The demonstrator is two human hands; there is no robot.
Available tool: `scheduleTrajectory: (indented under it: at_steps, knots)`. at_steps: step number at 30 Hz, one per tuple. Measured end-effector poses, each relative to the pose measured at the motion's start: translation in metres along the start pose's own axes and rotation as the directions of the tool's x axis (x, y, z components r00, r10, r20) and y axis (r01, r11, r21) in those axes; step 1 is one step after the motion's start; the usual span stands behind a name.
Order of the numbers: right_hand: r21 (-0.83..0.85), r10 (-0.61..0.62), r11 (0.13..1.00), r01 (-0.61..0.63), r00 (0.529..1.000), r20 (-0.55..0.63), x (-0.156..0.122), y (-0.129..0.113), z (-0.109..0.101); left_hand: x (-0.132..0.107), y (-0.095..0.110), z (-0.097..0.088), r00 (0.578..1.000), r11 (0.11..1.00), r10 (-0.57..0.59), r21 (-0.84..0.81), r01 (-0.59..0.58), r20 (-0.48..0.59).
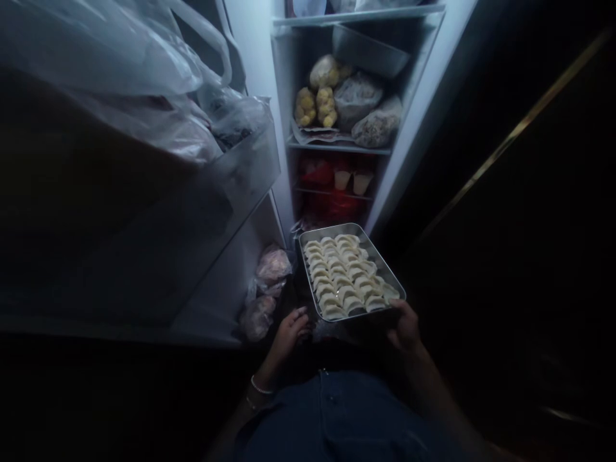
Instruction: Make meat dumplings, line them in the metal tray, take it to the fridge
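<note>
A metal tray (308, 273) carries rows of pale, crescent-shaped dumplings (339, 276) in front of the refrigerator's lower part. My right hand (405, 324) is closed on the tray's near right corner, thumb over the rim. Just off the near left corner is my left hand (292, 328), with a bead bracelet on its wrist. Its fingers are loosely bent and apart, and no held thing shows in it. The light is dim, so the undersides of both hands are hidden.
An open refrigerator (337, 151) has shelves of bagged food, yellow balls in bags (315, 106) and two pale cups (351, 183). On the left, its open door holds plastic bags (192, 128) in a clear bin. More wrapped bags (264, 292) sit low in the door.
</note>
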State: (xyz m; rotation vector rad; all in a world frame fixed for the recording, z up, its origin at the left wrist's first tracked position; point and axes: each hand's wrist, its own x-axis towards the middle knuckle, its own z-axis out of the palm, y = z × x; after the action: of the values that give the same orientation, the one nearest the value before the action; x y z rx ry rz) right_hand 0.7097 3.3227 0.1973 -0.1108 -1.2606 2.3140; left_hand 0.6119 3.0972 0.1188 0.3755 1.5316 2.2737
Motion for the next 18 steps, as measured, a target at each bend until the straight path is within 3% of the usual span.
scheduleTrajectory:
  at_steps: [6,18]
  knots:
    - [-0.020,0.022,1.000,-0.020,0.994,0.103,0.021,-0.034,0.032,0.000,-0.004,0.005,0.999,0.998,0.052,0.045,-0.052,0.000]
    - [0.028,-0.142,0.990,0.139,0.963,0.230,0.053,-0.079,0.092,-0.001,-0.010,-0.003,0.980,0.975,0.186,0.134,-0.175,-0.070]
